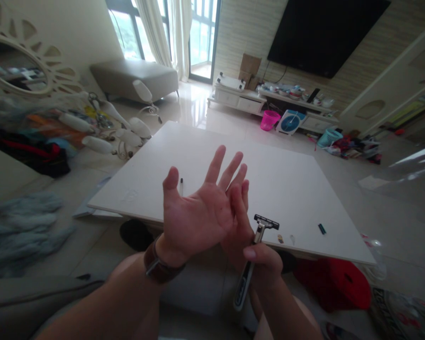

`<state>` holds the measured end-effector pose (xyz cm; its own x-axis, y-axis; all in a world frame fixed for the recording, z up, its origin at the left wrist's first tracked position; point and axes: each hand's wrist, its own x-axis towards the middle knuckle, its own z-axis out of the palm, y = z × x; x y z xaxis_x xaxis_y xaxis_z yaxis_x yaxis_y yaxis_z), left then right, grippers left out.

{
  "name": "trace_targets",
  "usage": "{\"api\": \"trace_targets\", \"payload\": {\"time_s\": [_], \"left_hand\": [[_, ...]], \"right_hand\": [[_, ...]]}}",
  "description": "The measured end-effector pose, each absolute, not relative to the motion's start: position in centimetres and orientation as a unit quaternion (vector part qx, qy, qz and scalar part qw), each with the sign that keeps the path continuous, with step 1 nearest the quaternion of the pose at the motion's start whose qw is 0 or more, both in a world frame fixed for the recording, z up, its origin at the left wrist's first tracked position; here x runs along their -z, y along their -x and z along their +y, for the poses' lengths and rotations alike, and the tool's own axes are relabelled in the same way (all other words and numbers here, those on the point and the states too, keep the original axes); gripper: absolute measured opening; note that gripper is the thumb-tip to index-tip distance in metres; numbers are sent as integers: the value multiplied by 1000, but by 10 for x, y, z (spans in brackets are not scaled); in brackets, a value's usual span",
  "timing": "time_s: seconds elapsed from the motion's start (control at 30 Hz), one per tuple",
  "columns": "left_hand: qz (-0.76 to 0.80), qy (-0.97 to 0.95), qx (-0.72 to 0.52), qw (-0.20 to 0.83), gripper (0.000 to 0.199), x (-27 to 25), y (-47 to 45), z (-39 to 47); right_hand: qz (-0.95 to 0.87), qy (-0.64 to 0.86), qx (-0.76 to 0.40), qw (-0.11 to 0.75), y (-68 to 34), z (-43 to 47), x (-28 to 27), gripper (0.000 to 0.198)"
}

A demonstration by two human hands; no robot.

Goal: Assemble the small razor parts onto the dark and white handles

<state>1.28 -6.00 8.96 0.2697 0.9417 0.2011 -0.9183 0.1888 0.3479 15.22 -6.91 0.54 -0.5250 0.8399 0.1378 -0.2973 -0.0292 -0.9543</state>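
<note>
My left hand [201,212] is held palm up with its fingers spread and nothing in it. A brown leather strap circles that wrist. Beside it, my right hand [264,264] grips a safety razor [246,278] between thumb and fingers, the black-edged head up and the dark handle slanting down. The right fingers reach behind the edge of the left palm and partly show there; whether they touch it I cannot tell. Both hands are over the near edge of the white table [286,189]. A small dark green piece [321,229] lies on the table at the right.
A thin black-capped stick [182,185] and small flat bits [280,238] lie on the table. A red stool [340,283] stands near right. Floor lamp shades [129,137] rise by the left edge. Farther back are a pink basket [269,120], a TV cabinet [239,100] and a bench [138,75].
</note>
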Motion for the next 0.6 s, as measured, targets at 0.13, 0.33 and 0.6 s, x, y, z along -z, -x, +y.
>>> {"api": "trace_targets", "payload": {"time_s": [0.13,0.33,0.6], "left_hand": [[34,-202,-606,768,74,-89,-12,-59],[32,-202,-607,768,74,-89,-11,-59],[40,-199,-610,766,74,-89,-10,-59]], "right_hand": [[-512,227,-687,463,-148,-67,-14,100],[-527,259,-664,463,-145,-66,-19,103],[-470,181,-720,477,-141,-63,-21,106]]}}
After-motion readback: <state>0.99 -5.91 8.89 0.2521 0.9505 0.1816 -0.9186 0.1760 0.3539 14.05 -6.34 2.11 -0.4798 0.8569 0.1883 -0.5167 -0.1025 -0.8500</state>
